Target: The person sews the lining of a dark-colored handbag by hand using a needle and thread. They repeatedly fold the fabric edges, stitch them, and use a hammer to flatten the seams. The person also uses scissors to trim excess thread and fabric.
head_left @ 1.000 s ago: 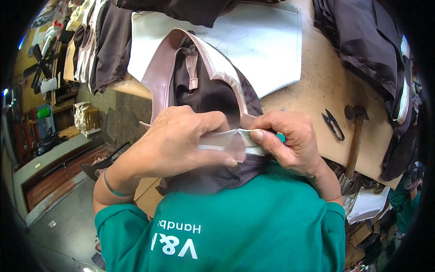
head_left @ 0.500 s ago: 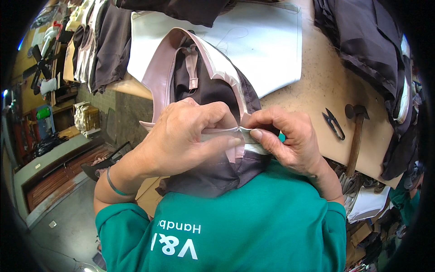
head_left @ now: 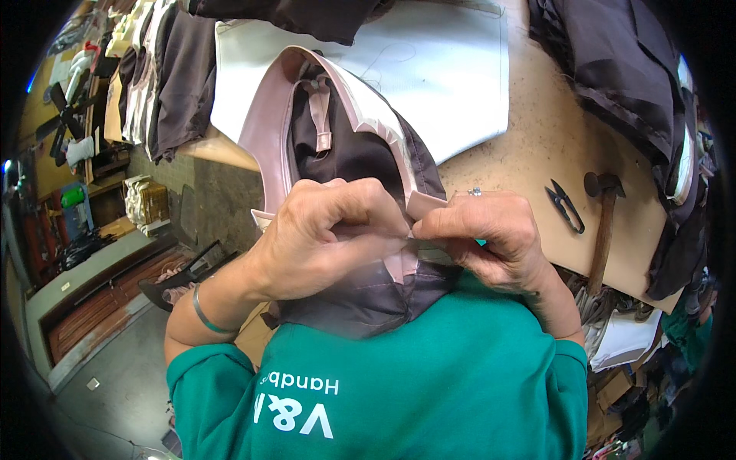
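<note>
Close to my body is a partly made handbag, with a pink leather rim (head_left: 267, 126) and a dark brown lining (head_left: 345, 313). A pink tab (head_left: 320, 115) hangs inside its opening. My left hand (head_left: 318, 241) is closed in a pinch at the near edge, its thumb and fingertips somewhat blurred. Right beside it, my right hand (head_left: 491, 238) pinches the same edge by the pink corner flap (head_left: 422, 205). The fingertips of both hands meet at the seam, and the exact spot they grip is mostly covered.
A white sheet (head_left: 452, 84) lies beyond the bag on the tan worktable (head_left: 529, 165). To the right are black thread snips (head_left: 565, 207) and a wooden-handled hammer (head_left: 603, 230). Dark fabric pieces (head_left: 613, 77) are piled at the far right, with more (head_left: 188, 84) at the left.
My left hand's thumb and fingers have drawn together toward the right fingertips. My right hand has rolled over slightly, bringing a ring into view. The bag's near edge is now more covered.
</note>
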A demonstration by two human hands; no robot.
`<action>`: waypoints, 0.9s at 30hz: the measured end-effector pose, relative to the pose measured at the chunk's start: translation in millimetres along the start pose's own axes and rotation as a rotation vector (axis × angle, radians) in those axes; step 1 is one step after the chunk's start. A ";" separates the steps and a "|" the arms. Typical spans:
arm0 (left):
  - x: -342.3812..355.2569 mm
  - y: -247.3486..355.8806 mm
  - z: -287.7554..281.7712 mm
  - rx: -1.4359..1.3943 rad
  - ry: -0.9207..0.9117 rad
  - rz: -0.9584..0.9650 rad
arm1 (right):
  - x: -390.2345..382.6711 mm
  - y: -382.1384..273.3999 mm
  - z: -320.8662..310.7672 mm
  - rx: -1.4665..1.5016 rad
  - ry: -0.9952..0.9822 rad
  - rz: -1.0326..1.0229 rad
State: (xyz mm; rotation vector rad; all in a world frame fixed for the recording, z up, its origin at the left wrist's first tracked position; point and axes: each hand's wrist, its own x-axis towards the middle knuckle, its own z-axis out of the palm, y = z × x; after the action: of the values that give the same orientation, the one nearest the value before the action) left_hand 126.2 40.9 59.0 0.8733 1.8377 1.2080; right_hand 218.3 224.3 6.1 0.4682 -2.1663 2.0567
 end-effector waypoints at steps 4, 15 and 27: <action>-2.3 -7.3 0.1 0.293 -0.001 0.286 | -4.3 -0.3 -1.4 0.066 -0.006 0.065; -2.6 -4.6 -4.7 0.469 -0.104 0.411 | -2.3 -5.4 -10.4 0.266 -0.155 0.534; -1.9 -2.6 -0.6 0.389 -0.039 0.320 | -2.0 -7.3 -6.0 0.167 -0.099 0.339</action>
State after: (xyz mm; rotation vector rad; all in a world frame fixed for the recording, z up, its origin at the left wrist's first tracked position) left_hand 126.2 38.2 57.1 1.4410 1.9872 1.0204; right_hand 221.6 230.3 13.0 0.2337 -2.2725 2.4519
